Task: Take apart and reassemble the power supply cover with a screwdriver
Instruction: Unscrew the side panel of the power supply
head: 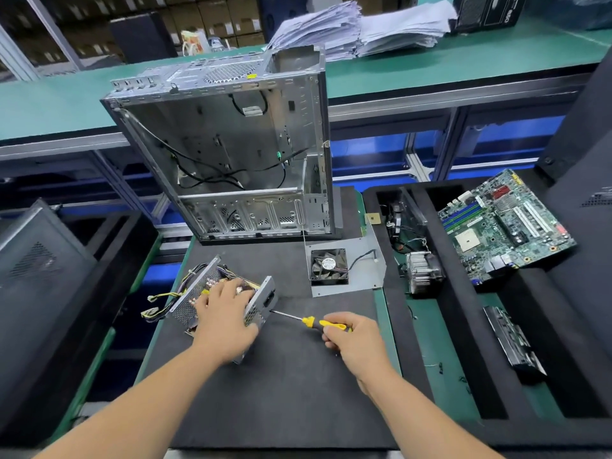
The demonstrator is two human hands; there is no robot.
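Head view
Surface (298, 392): black mat; carries the power supply, the fan plate and the computer case.
Power supply (261, 301): open metal box with perforated walls, near the surface's left edge, about midway between front and back; internal parts exposed on top; yellow and black cables (159, 308) trail off its left end.
Left hand (225, 321): palm down on top of the power supply, fingers spread over the exposed parts and the right wall; grip apart, pressing, not curled round anything.
Screwdriver (311, 322): yellow and black handle, thin metal shaft; lies nearly level, tip touching the right end wall of the power supply.
Right hand (356, 341): right of the power supply, near the surface's middle; grip clamped on the screwdriver handle.
Fan (329, 265): 1 black fan on a grey metal plate (367, 260), toward the surface's right edge.
Computer case (231, 144): bare metal, side open, upright at the surface's back edge; loose black wires inside.
Motherboard (506, 223): green, tilted in a black foam tray (463, 342) right of the surface.
Heatsink (422, 271): in the same tray, left of the motherboard.
Paper stacks (361, 28): on the green bench behind.
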